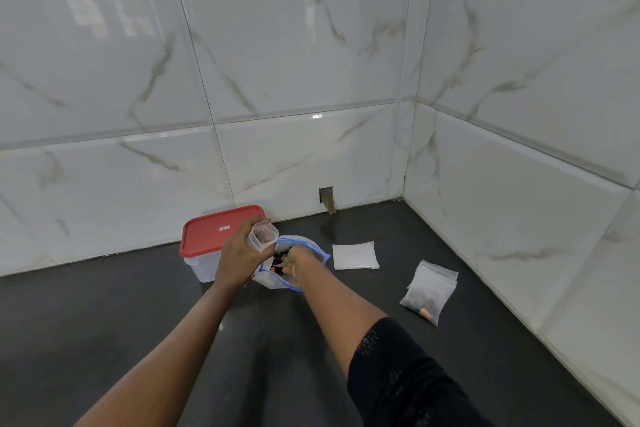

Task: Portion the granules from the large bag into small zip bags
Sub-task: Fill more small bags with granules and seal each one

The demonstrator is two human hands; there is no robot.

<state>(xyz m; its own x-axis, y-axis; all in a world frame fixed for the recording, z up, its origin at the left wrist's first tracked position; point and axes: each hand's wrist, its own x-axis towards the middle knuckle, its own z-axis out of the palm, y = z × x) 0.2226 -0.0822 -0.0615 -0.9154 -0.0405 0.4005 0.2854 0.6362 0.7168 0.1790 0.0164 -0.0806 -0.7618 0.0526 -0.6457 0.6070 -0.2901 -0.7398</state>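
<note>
The large clear bag (313, 248) with a blue zip edge stands open on the dark counter, with dark and orange granules (278, 262) showing inside. My right hand (298, 262) reaches into its mouth with curled fingers; what they hold is hidden. Just left of it and a little higher, my left hand (239, 253) grips a small clear zip bag (262, 236) with its mouth held open. To the right lie a stack of flat empty small bags (355, 255) and a pile of filled small bags (429, 291).
A clear plastic box with a red lid (211, 232) stands against the tiled wall, right behind my left hand. Marble-look tiled walls meet in a corner at the back right. The dark counter (104, 322) stretches to the left and toward me.
</note>
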